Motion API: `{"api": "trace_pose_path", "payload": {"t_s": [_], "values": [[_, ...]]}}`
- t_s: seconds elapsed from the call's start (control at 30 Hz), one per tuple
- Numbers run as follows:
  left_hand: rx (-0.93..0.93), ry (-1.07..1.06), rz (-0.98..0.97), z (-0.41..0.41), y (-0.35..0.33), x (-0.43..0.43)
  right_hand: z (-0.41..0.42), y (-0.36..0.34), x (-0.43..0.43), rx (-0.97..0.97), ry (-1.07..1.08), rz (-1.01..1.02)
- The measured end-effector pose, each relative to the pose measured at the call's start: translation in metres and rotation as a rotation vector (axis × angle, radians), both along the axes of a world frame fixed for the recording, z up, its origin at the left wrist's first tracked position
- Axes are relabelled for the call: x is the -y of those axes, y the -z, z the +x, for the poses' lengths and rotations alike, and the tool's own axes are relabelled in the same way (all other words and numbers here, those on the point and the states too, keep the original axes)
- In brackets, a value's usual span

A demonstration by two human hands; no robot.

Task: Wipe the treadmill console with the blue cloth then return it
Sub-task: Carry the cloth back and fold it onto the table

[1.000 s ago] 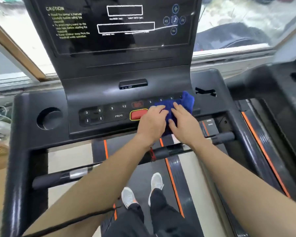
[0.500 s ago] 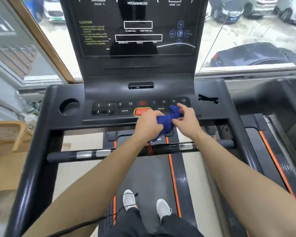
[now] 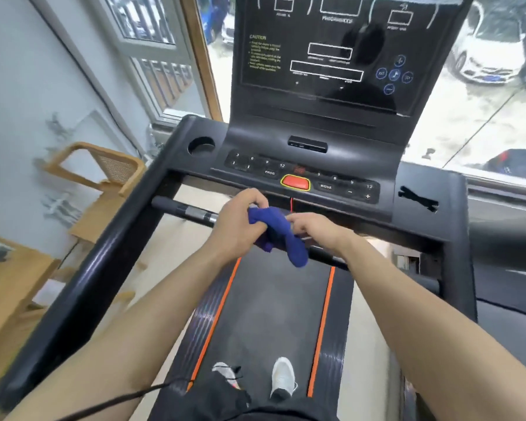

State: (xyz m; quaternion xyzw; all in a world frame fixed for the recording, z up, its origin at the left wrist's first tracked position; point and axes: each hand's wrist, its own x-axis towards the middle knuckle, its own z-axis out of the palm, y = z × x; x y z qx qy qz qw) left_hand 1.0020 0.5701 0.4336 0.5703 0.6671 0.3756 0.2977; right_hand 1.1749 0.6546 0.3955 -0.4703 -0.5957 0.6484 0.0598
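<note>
We close our left hand (image 3: 240, 220) around the upper end of the blue cloth (image 3: 278, 230), fingers curled over the bunched fabric. Our right hand (image 3: 312, 227) pinches the same cloth from the other side with thumb and fingertips. The cloth is crumpled between both hands, and its free end hangs down below them. We hold it off the treadmill console (image 3: 304, 174), just in front of the console's near edge and above the front handlebar (image 3: 184, 211). Directly beyond the hands sits the red stop button (image 3: 295, 182) with its yellow border, and a thin red cord (image 3: 291, 205) hangs beneath it. The display panel (image 3: 331, 56) rises behind the keypad. A round cup holder (image 3: 201, 145) lies at the console's left end. Below the hands runs the treadmill belt (image 3: 271, 314), where we stand in white shoes (image 3: 283, 376).
</note>
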Motion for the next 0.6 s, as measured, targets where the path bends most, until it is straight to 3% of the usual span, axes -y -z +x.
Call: {"api": "trace_pose_path", "payload": {"t_s": [0.17, 0.27, 0.33, 0.47, 0.6], "values": [[-0.076, -0.194, 0.040, -0.045, -0.021, 0.058, -0.045, -0.002, 0.020, -0.066, -0.244, -0.025], [-0.104, -0.322, 0.024, -0.075, -0.022, 0.102, -0.080, 0.003, 0.031, 0.007, -0.285, 0.126], [-0.081, -0.403, -0.016, -0.094, -0.020, 0.138, -0.104, 0.002, 0.039, 0.070, -0.312, 0.339], [-0.118, -0.496, -0.227, -0.131, -0.001, 0.217, -0.158, -0.021, 0.078, 0.100, -0.409, 0.655], [-0.259, -0.395, -0.615, -0.158, 0.020, 0.291, -0.219, -0.060, 0.145, -0.033, -0.668, 0.598]]}}
